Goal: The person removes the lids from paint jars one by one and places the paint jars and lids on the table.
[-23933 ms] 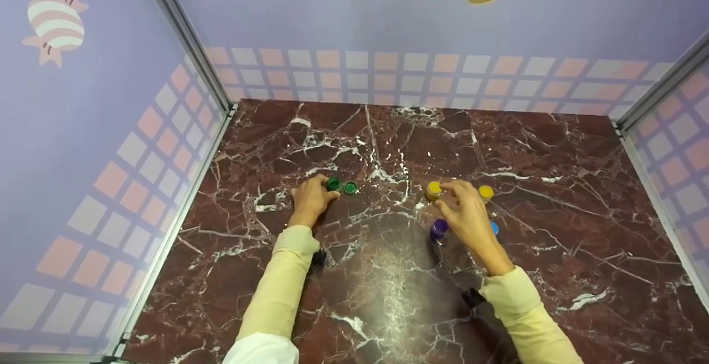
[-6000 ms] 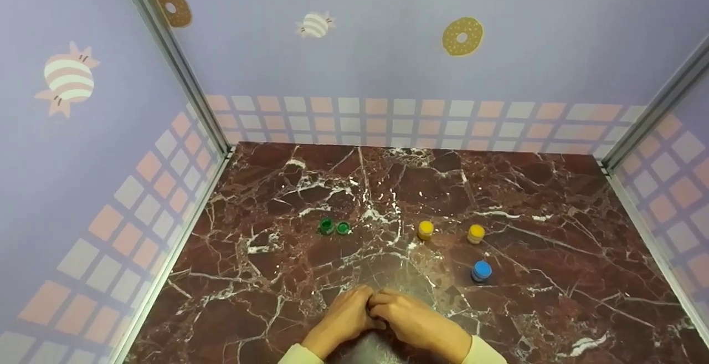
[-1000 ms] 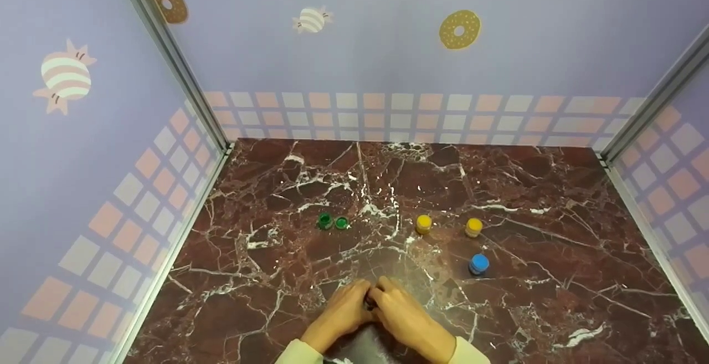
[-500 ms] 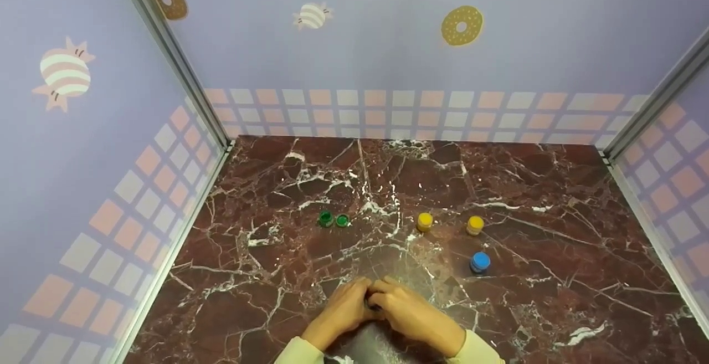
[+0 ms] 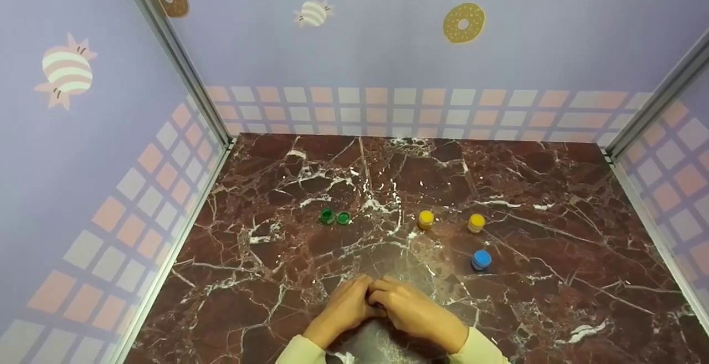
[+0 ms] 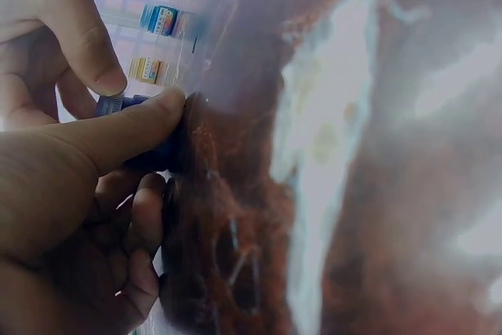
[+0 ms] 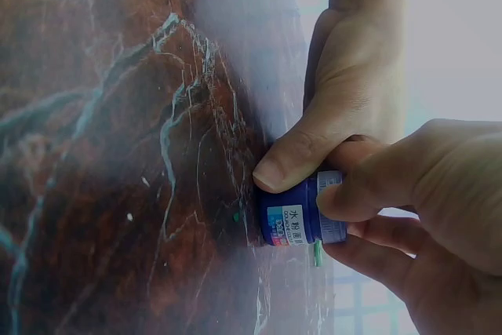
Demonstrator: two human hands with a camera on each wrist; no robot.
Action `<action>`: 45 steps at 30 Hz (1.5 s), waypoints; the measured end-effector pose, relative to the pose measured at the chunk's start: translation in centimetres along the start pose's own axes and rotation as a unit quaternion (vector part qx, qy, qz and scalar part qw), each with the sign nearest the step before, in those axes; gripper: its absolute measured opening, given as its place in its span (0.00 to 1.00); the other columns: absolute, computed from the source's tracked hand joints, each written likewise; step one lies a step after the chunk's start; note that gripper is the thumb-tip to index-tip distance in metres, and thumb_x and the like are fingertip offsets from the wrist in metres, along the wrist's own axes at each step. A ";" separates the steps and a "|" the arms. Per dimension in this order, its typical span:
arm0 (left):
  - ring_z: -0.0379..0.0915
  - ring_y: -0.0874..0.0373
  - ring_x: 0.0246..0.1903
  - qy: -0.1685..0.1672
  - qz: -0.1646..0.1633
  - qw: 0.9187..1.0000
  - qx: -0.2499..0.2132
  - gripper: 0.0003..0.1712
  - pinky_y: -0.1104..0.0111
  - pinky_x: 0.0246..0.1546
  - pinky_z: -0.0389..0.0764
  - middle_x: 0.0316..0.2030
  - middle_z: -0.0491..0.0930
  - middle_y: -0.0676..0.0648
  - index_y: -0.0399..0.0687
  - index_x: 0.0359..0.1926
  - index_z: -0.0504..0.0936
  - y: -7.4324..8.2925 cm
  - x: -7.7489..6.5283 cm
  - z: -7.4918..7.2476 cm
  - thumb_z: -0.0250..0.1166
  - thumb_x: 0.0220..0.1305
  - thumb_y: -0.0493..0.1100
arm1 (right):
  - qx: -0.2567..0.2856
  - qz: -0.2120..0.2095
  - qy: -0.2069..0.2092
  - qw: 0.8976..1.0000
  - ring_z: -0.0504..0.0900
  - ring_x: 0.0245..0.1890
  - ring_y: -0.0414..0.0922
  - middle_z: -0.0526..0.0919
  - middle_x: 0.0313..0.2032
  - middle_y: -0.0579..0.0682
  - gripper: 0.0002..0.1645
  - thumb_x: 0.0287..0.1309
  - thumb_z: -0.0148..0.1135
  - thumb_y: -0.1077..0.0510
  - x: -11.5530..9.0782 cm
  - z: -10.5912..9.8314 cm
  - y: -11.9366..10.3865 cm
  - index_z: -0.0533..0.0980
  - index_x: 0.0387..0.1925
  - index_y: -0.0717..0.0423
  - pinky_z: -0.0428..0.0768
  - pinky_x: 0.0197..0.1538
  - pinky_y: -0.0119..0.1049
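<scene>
Both hands meet low in the middle of the head view, close above the table. My left hand [image 5: 348, 304] grips the body of a small purple paint jar [image 7: 287, 216], its thumb pressed on the side. With thumb and fingers, my right hand [image 5: 414, 309] pinches the jar's ribbed cap [image 7: 333, 229], which sits on the jar's mouth. From the head view the jar is hidden by the hands. The left wrist view shows the jar's dark body [image 6: 154, 154] partly behind the left thumb.
Farther back stand an open green jar [image 5: 327, 216] with a green cap [image 5: 343, 218] beside it, and two yellow jars [image 5: 426, 220]. A blue-capped jar [image 5: 481, 260] stands at right. Walls [image 5: 354, 59] border the marbled table [image 5: 266, 275] at back and sides.
Earliest, the hands were apart at the green and yellow jars, and the purple jar stood at right. Since then they have joined around it. Lately the right fingers lifted and settled again at the cap.
</scene>
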State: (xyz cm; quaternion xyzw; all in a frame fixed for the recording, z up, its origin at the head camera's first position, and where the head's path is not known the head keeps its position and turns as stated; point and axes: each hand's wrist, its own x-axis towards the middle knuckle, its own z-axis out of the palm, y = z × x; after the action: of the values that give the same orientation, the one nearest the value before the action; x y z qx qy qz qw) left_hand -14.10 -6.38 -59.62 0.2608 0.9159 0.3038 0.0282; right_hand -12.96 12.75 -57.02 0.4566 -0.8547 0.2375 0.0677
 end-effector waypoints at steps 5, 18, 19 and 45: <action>0.70 0.63 0.29 0.005 0.005 1.000 0.011 0.24 0.64 0.34 0.75 0.29 0.73 0.58 0.52 0.33 0.76 -0.1 -0.1 0.0 0.82 0.48 0.57 | 0.006 0.000 0.006 1.000 0.81 0.47 0.44 0.83 0.46 0.49 0.16 0.51 0.72 0.70 -0.1 0.1 0.1 0.83 0.44 0.60 0.80 0.53 0.33; 0.66 0.66 0.27 -0.005 -0.007 1.000 0.016 0.23 0.66 0.32 0.73 0.28 0.70 0.60 0.53 0.32 0.76 -0.3 0.0 0.2 0.81 0.50 0.57 | -0.034 0.038 -0.010 0.999 0.78 0.44 0.42 0.81 0.44 0.46 0.16 0.51 0.76 0.62 -0.1 -0.5 0.1 0.86 0.44 0.53 0.82 0.45 0.34; 0.66 0.66 0.27 -0.003 -0.007 1.000 0.017 0.23 0.66 0.32 0.73 0.28 0.70 0.60 0.53 0.32 0.76 -0.3 0.0 0.3 0.81 0.50 0.56 | -0.035 0.036 -0.016 0.999 0.78 0.44 0.42 0.81 0.44 0.46 0.15 0.51 0.76 0.63 -0.1 -0.5 0.0 0.86 0.43 0.53 0.82 0.46 0.34; 0.71 0.64 0.31 0.007 -0.010 1.000 0.019 0.20 0.65 0.39 0.74 0.31 0.74 0.58 0.52 0.36 0.80 0.4 -0.3 0.2 0.82 0.51 0.51 | 0.182 0.032 0.049 0.982 0.83 0.45 0.46 0.81 0.46 0.53 0.20 0.47 0.68 0.76 -1.1 -1.3 1.4 0.77 0.44 0.61 0.84 0.49 0.37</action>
State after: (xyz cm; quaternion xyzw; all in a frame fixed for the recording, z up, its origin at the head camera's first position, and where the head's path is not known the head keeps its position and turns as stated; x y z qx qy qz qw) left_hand -13.62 -6.15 -59.63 0.2501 0.9243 0.2877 0.0197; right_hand -13.62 14.78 -56.75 0.4218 -0.8070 0.4130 0.0178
